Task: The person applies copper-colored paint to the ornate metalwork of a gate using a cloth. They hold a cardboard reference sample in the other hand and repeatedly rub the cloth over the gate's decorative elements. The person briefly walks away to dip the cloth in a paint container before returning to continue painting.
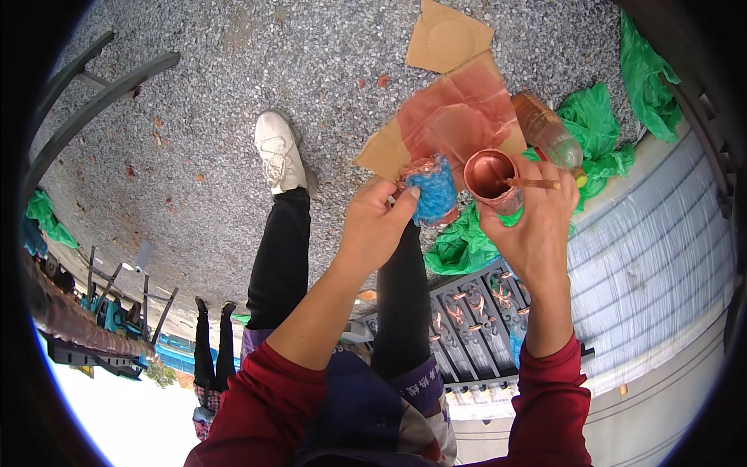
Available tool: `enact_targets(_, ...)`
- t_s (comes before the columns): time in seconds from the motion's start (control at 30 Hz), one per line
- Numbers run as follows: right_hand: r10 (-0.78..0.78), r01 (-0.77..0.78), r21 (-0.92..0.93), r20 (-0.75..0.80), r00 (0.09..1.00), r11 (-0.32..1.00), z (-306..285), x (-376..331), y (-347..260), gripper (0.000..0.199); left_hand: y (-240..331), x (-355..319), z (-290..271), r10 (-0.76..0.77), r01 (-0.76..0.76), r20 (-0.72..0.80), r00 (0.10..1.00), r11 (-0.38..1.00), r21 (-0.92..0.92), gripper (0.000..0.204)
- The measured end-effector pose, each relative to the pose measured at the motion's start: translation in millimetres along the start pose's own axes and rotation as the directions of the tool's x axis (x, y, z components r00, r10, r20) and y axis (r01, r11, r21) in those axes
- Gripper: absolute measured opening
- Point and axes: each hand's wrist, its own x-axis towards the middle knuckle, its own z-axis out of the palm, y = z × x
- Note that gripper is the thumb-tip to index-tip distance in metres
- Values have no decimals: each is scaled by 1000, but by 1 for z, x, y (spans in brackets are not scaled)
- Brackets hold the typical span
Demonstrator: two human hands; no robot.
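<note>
My left hand [375, 227] is closed, thumb and fingers pinching the edge of a crumpled blue mesh wad [436, 191] smeared with reddish paint. To its right, my right hand [538, 222] grips a small cup of copper-coloured paint [489, 173] from its right side. A thin wooden stick [535, 184] leans out of the cup over my fingers; whether it is a brush handle I cannot tell. Beyond both hands lies a flattened piece of cardboard [459, 113] stained with red-brown paint. The wad and cup are close together, just in front of that cardboard.
A plastic bottle [549, 134] with brown residue lies beside green plastic bags [595, 117]. Another cardboard piece [449, 35] rests on the gravel [342, 62]. Dark metal frames [478, 323] stand near my right forearm; curved dark bars [105, 97] are at far left. Someone in dark trousers [215, 350] stands behind.
</note>
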Motion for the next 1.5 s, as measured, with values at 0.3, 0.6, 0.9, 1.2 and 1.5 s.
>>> enact_targets(0.3,3,-3,-41,1,1000,999,-5,0,-5,54,3,0,-1,-46,46,35,998,999,6,23)
enact_targets(0.6,56,-54,-39,29,998,998,-11,-6,-3,55,5,-1,-1,-65,61,50,997,994,90,19)
enact_targets(0.9,73,-73,8,-3,997,997,-9,-20,4,56,2,0,2,-101,104,58,993,993,-50,22)
enact_targets(1.2,78,-58,223,-81,994,973,5,-32,18,64,9,2,2,-177,182,50,983,974,-134,18)
enact_targets(1.5,456,-157,770,-189,870,618,70,-49,44,73,12,5,0,-217,206,-16,976,945,-252,18)
